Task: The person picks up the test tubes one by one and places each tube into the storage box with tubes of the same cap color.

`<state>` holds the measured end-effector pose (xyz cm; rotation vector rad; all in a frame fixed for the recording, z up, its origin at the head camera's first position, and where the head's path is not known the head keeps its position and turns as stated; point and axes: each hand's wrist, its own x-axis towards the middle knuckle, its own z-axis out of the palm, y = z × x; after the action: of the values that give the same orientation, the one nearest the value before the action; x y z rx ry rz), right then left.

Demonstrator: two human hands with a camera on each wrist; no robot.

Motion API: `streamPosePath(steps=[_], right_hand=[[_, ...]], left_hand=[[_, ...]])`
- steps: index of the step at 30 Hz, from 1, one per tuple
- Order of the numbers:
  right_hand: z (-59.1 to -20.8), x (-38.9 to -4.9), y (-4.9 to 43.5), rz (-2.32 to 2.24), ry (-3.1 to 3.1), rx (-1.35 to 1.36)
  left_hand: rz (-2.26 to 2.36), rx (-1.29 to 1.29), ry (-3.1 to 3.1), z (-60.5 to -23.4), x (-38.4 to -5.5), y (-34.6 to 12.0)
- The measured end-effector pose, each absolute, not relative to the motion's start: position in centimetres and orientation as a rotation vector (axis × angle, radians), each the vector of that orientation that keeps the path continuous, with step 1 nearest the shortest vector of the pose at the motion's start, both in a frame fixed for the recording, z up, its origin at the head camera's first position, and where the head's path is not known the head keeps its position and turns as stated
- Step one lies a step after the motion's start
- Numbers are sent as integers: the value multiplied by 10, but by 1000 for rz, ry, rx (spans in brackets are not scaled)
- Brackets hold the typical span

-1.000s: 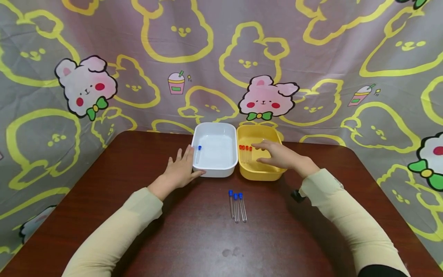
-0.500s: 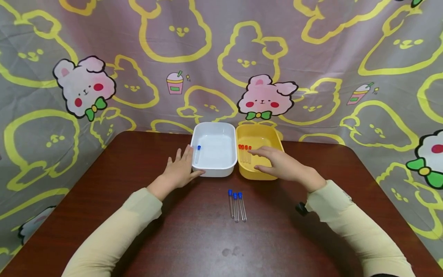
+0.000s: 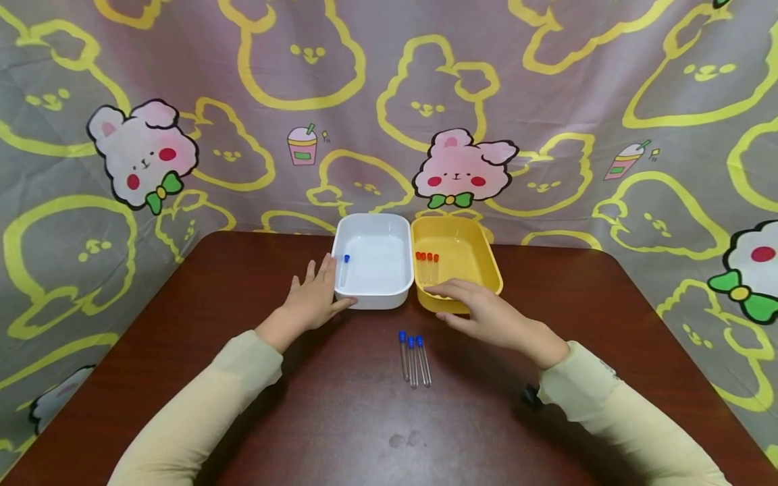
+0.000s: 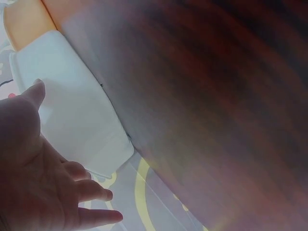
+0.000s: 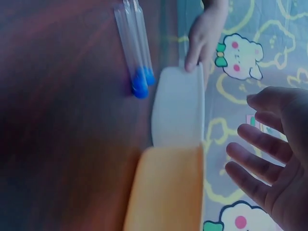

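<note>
My left hand (image 3: 308,297) rests with spread fingers against the left side of a white tub (image 3: 377,302), its thumb at the front rim. One blue-capped test tube (image 3: 345,270) lies inside that tub. Over the front rim of a yellow tub (image 3: 494,270) hovers my right hand (image 3: 489,317), fingers loosely extended and holding nothing, as the right wrist view also shows. Several red-capped test tubes (image 3: 429,266) lie side by side at the left of the yellow tub. Three blue-capped test tubes (image 3: 413,361) lie on the table in front of the tubs.
The two tubs stand side by side on a dark brown table (image 3: 340,418), near its back edge. Behind it hangs a patterned curtain (image 3: 352,108). A small black object (image 3: 531,397) shows beneath the right cuff.
My right hand has drawn back from above the red-capped tubes toward the yellow tub's front rim. The left hand stays on the white tub, and the tubes lie as before.
</note>
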<state>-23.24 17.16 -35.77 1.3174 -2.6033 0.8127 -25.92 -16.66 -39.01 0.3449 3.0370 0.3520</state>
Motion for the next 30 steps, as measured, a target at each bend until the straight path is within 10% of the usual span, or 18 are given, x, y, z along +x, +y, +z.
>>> streamPosePath(steps=[30], right_hand=[[-399, -208, 156, 443, -2889, 1359]], left_hand=[[335, 354, 3045, -388, -257, -167]])
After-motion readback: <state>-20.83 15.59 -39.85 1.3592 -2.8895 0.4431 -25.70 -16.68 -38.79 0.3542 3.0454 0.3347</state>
